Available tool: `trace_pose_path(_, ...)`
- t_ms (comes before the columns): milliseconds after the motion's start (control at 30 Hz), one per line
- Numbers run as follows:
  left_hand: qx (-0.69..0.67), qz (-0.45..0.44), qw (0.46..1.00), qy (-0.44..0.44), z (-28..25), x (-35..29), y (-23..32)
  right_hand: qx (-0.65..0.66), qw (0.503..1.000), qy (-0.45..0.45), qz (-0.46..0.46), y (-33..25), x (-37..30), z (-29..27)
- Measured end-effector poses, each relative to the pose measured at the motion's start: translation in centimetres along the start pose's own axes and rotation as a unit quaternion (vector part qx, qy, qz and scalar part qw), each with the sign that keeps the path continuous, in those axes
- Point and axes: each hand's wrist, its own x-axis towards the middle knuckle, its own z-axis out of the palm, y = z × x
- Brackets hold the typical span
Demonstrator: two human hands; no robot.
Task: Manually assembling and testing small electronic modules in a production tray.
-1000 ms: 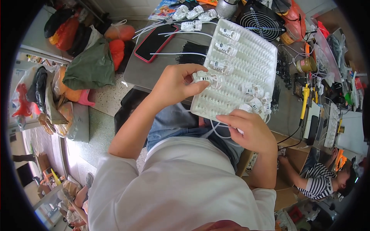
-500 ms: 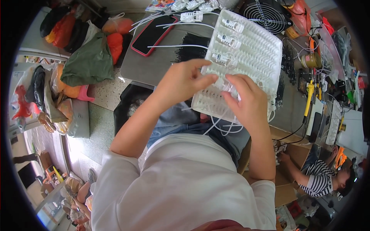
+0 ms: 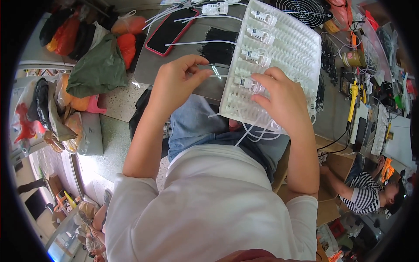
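Note:
A white ribbed tray (image 3: 301, 56) lies tilted in front of me, partly over my lap. On its left part sits a small clear-and-white plastic device (image 3: 246, 83), and my right hand (image 3: 284, 97) grips its right end between thumb and fingers. My left hand (image 3: 178, 81) is off the tray's left edge, thumb and forefinger pinched on a thin white cable (image 3: 219, 76) that runs to that device. Three similar devices are lined up farther up the tray, the nearest being a clear-ended device (image 3: 252, 56). Their white cables stick out leftward.
A red-cased phone (image 3: 170, 32) and a bunch of black wires (image 3: 218, 50) lie on the grey table left of the tray. Behind is a black fan grille (image 3: 302, 11). Rightward are a tin (image 3: 353, 58), a yellow-handled tool (image 3: 352, 102) and a person in stripes (image 3: 366, 192).
My left hand has drawn away leftward from the tray, with the white cable now stretched out to it. My right hand has shifted slightly and stays at the device.

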Motion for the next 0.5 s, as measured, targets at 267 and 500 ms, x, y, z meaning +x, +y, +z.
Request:
trace_pose_path(267,0.125,0.022,0.991,0.053,-4.3,-0.8,-0.5,-0.015,0.999,-0.044,0.010,0.7,0.8,0.0)
trace_pose_path(500,0.217,0.274,0.932,0.099,-0.7,-3.3,2.7,0.122,0.988,0.091,0.035,0.1,-0.3,-1.2)
